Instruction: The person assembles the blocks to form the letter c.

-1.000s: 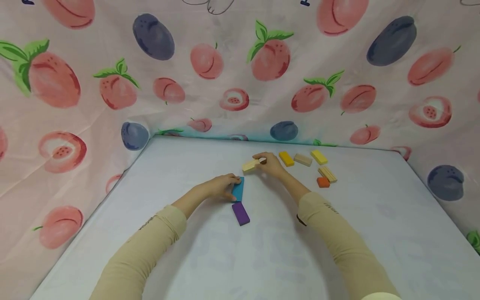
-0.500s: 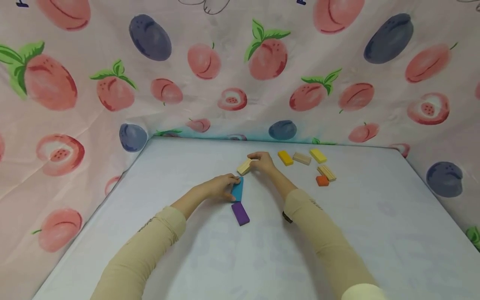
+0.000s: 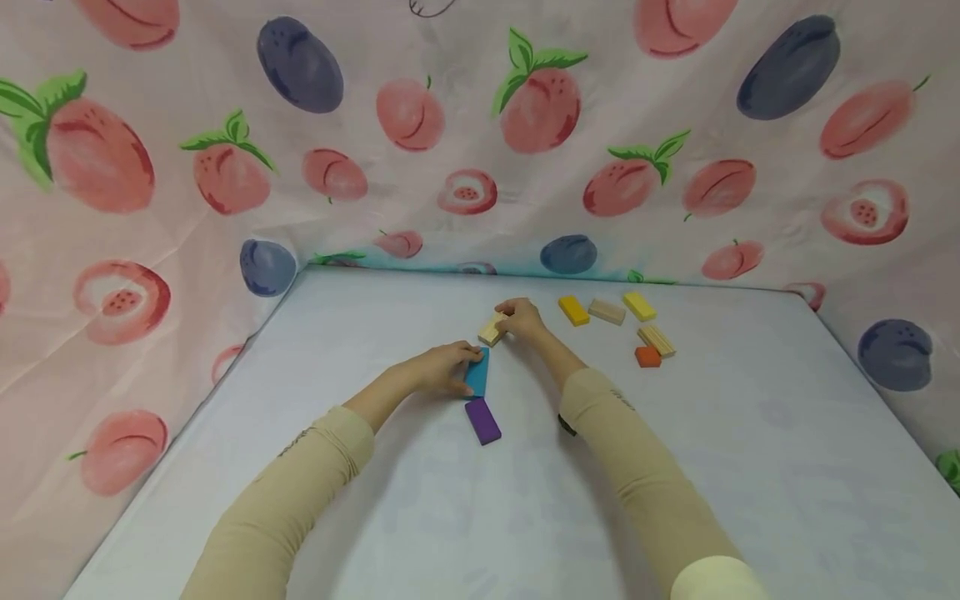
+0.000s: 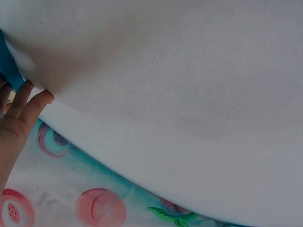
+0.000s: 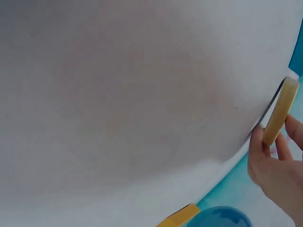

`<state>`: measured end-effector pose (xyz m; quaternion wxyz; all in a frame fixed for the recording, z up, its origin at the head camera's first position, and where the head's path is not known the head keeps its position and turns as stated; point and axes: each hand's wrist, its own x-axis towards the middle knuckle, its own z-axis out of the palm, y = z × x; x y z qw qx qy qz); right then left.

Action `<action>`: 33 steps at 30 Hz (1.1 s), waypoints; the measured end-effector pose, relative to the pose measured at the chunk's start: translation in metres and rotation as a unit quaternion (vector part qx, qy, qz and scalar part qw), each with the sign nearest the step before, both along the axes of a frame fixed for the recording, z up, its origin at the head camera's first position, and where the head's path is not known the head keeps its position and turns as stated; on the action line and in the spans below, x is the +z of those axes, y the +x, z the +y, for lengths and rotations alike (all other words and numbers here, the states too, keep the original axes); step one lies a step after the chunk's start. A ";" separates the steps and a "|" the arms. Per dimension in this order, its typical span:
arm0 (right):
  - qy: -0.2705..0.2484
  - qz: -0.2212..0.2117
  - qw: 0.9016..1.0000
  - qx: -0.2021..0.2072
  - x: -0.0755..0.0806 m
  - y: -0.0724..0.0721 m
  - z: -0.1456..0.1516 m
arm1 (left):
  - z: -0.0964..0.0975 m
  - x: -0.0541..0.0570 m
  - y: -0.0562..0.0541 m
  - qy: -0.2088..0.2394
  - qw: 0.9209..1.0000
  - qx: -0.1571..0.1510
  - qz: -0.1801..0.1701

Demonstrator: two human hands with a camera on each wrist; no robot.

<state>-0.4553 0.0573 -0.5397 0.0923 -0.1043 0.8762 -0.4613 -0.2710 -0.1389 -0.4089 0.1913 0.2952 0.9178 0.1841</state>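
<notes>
A blue block (image 3: 477, 377) lies on the white table, and my left hand (image 3: 441, 368) holds it with the thumb at its near end and fingers at its far end. Just beyond that far end, my right hand (image 3: 522, 318) pinches a plain wooden block (image 3: 490, 332). In the right wrist view the wooden block (image 5: 281, 111) shows its long narrow side between thumb and fingers. A purple block (image 3: 482, 422) lies at the near end of the blue one, slanting right toward me. The left wrist view catches only an edge of the blue block (image 4: 8, 61).
Back right on the table (image 3: 420, 517) are an orange-yellow block (image 3: 573, 310), a greyish wooden block (image 3: 607, 312), a light yellow block (image 3: 639, 306), a grooved wooden block (image 3: 657, 340) and a small orange-red block (image 3: 648, 357). Fruit-print cloth (image 3: 375, 208) walls the back and sides.
My right hand has moved left with the wooden block, which has turned and come to the far end of the blue block. The left hand stays on the blue block.
</notes>
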 end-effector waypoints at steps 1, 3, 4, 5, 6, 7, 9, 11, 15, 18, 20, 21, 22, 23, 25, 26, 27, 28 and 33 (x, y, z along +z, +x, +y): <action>0.014 0.019 1.000 -0.002 -0.007 -0.005 -0.002 | 0.001 0.001 0.000 -0.006 1.000 0.000 0.003; 0.036 0.032 0.999 0.004 -0.011 -0.008 -0.002 | 0.001 0.002 0.001 -0.009 1.000 -0.003 0.007; 0.043 0.040 0.998 0.007 -0.013 -0.009 -0.002 | 0.001 0.002 0.001 -0.010 1.000 -0.005 0.008; 0.049 0.038 0.998 0.009 -0.013 -0.009 -0.002 | 0.002 0.002 0.001 -0.009 1.000 -0.006 0.008; 0.057 0.026 0.998 0.007 -0.014 -0.010 -0.002 | 0.002 0.002 0.000 -0.008 1.000 -0.007 0.007; 0.057 0.022 0.998 0.009 -0.015 -0.010 -0.002 | 0.002 0.002 0.000 -0.007 1.000 -0.007 0.006; 0.060 0.026 0.998 0.004 -0.013 -0.008 -0.003 | 0.002 0.002 0.000 -0.008 1.000 -0.007 0.006; 0.061 0.022 0.998 -0.001 -0.015 -0.009 -0.004 | 0.002 0.003 0.000 -0.010 1.000 -0.008 0.008; 0.061 0.048 0.997 0.005 -0.019 -0.013 -0.005 | 0.002 0.003 -0.001 -0.013 1.000 -0.009 0.014; 0.058 0.062 0.996 0.022 -0.024 -0.014 -0.006 | 0.002 0.002 -0.001 -0.009 1.000 -0.008 0.014; 0.059 0.081 0.994 0.031 -0.030 -0.015 -0.007 | 0.002 0.000 0.001 -0.008 1.000 -0.006 0.010; 0.062 0.067 0.995 0.039 -0.030 -0.013 -0.007 | 0.002 0.000 0.002 -0.007 1.000 -0.006 0.010; 0.067 0.067 0.995 0.042 -0.033 -0.015 -0.008 | 0.001 -0.001 0.002 -0.007 1.000 -0.006 0.009; 0.071 0.083 0.993 0.040 -0.035 -0.015 -0.009 | 0.001 -0.001 0.003 -0.007 1.000 -0.006 0.009; 0.081 0.085 0.992 0.042 -0.032 -0.010 -0.011 | 0.001 -0.002 0.003 -0.005 1.000 -0.005 0.011; 0.090 0.083 0.992 0.039 -0.030 -0.008 -0.013 | 0.001 -0.002 0.003 -0.002 1.000 -0.006 0.014; 0.099 0.086 0.991 0.036 -0.027 -0.006 -0.014 | 0.001 -0.002 0.003 -0.001 1.000 -0.006 0.015; 0.105 0.098 0.989 0.028 -0.026 -0.005 -0.015 | 0.001 -0.002 0.003 0.000 1.000 -0.006 0.015; 0.129 0.096 0.987 0.018 -0.037 -0.018 -0.016 | 0.000 -0.002 0.002 0.001 1.000 -0.010 0.021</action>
